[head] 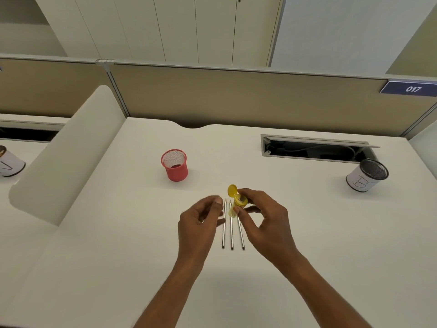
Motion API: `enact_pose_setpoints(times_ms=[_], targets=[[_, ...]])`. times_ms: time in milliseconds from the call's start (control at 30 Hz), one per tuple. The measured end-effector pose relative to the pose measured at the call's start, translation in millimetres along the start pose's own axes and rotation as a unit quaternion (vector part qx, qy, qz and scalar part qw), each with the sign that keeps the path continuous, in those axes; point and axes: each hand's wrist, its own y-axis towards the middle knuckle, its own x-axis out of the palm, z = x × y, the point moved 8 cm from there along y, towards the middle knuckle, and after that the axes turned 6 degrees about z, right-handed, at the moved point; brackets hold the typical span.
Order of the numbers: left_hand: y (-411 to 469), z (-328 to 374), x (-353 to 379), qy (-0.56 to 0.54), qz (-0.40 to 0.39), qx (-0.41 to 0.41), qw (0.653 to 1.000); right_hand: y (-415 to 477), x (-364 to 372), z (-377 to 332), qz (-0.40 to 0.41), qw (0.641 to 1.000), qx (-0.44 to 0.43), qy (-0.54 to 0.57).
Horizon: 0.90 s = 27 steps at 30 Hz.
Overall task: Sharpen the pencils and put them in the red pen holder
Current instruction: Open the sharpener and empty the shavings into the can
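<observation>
Three silver-grey pencils [231, 229] lie side by side on the white desk [118, 233], tips pointing away from me. My right hand [262, 216] holds a yellow sharpener [239, 201] just above their far ends, its round lid flipped open. My left hand [201, 221] hovers to the left of the pencils, fingers curled and apart, holding nothing. The red mesh pen holder [175, 165] stands upright and empty farther back on the left.
A white-wrapped mesh cup marked "B" [365, 175] stands at the far right. An open cable slot [314, 150] is cut into the desk behind it. A white curved divider [66, 157] borders the left side; another cup [10, 164] sits beyond it.
</observation>
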Motion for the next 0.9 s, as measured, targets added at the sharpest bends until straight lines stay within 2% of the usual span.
enact_pose_setpoints(times_ms=[100, 200, 433, 633, 733, 900], targets=[[-4, 13, 16, -0.013, -0.074, 0.054, 0.996, -1, 1, 0, -0.014, 1.000, 0.019, 0.004], [-12, 20, 28, -0.008, -0.132, 0.080, 0.988, 0, -3, -2, -0.005, 1.000, -0.002, -0.012], [-13, 18, 27, -0.036, -0.121, 0.068, 0.990, -2, -8, 4, 0.010, 1.000, 0.023, 0.001], [-13, 19, 23, -0.102, -0.101, 0.029, 0.989, -4, -8, 10, 0.020, 0.998, 0.044, 0.036], [-11, 22, 20, -0.078, -0.085, 0.063, 0.991, -5, -6, 9, 0.014, 0.998, 0.039, 0.042], [-9, 35, 19, 0.020, -0.084, 0.174, 0.981, -6, -6, 7, 0.017, 0.999, 0.030, 0.015]])
